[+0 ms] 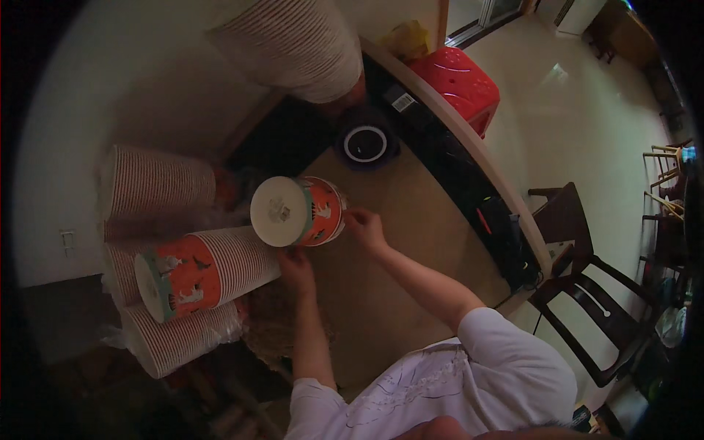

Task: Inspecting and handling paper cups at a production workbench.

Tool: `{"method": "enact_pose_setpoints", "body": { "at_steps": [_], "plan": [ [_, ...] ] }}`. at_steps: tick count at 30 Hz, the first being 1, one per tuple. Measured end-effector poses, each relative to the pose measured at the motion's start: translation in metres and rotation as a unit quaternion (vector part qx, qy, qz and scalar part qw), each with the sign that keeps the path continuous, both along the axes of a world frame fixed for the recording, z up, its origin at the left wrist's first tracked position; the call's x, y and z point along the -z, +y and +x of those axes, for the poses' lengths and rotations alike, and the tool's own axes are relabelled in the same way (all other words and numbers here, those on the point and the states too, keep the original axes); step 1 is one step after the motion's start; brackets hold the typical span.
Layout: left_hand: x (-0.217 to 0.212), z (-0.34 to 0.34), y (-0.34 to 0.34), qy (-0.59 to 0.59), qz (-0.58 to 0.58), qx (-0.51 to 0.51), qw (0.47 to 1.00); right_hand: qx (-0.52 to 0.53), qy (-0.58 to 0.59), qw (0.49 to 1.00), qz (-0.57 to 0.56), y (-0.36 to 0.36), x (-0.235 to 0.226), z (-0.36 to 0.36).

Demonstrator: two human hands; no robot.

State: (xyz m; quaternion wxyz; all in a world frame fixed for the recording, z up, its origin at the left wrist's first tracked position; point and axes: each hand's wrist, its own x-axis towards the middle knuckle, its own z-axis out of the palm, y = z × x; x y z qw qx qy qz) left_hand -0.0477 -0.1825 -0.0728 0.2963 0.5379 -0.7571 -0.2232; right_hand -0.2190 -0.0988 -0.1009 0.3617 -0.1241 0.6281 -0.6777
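A printed orange paper tub (323, 211) with a pale round base is tilted on its side in front of me, its base turned left. More than one rim shows at its right end, so it may be a few tubs nested together. My right hand (367, 231) grips the rim end with thumb and fingers. Against its lower side are the closed fingers of my left hand (297, 270), partly hidden by the tub. Left of that hand lies a long nested stack of paper tubs (246, 257), the outermost one orange with a green band.
More tub stacks (158, 183) are piled at the left, with a plastic-wrapped stack (183, 339) below. Another tall stack (301, 48) rises at the back. A dark round object with a white ring (365, 144) sits on the brown tabletop (411, 220). Beyond stand red stools (458, 84) and a dark chair (598, 315).
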Motion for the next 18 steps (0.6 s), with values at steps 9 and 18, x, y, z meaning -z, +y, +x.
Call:
{"method": "enact_pose_setpoints", "body": {
  "at_steps": [9,18],
  "plan": [
    [0.02,0.01,-0.007,0.036,-0.012,0.016,0.999,-0.009,-0.007,1.0,0.025,-0.005,-0.009,0.0],
    [-0.008,-0.004,-0.005,0.115,0.011,-0.002,0.993,-0.026,-0.044,0.998,0.043,-0.004,0.0,0.004]
  ]
}}
